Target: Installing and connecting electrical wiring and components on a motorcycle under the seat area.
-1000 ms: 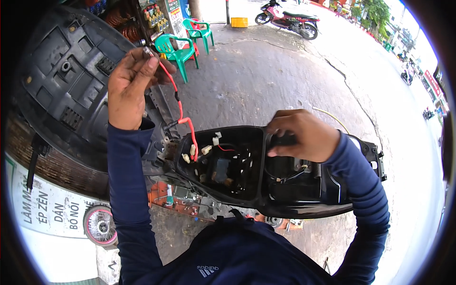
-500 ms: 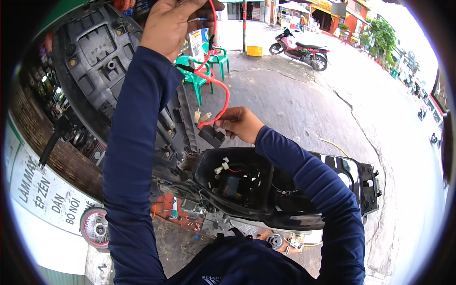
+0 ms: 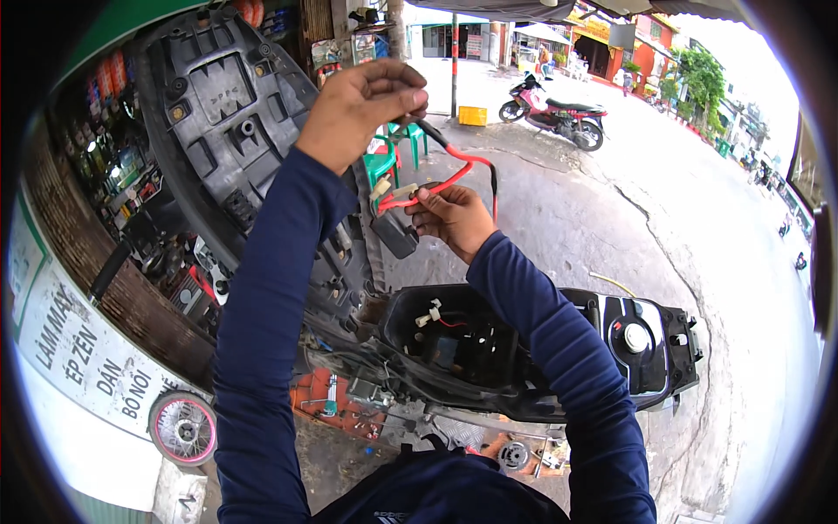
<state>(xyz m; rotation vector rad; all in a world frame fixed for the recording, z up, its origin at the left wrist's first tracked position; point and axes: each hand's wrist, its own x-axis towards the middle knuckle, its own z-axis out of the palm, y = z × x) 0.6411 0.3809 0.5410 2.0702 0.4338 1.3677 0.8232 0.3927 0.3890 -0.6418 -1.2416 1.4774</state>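
Observation:
My left hand (image 3: 371, 109) is raised beside the lifted scooter seat (image 3: 227, 113), fingers pinched on the black-sleeved part of a red wire harness (image 3: 449, 181). The red wire loops out to the right and hangs down behind my right hand (image 3: 456, 220). Lower down, that hand is closed on the red wires near two cream plug connectors (image 3: 381, 187). A small black box (image 3: 395, 237) hangs beside its fingertips. Beneath lies the open black under-seat bucket (image 3: 401, 327), with another cream connector (image 3: 428, 314) on a thin red wire inside.
Past the bucket is the scooter's tail with a white round cap (image 3: 635, 337). Tools and metal parts lie on an orange mat (image 3: 314, 393) below. A spoked wheel (image 3: 183, 428) leans at the lower left. Green chairs (image 3: 380, 162) and a parked red scooter (image 3: 554, 112) stand beyond.
My left hand has moved down and right, closer to my right hand. The harness has swung into a loop on the right. My right hand has risen slightly, with the black box still beside it.

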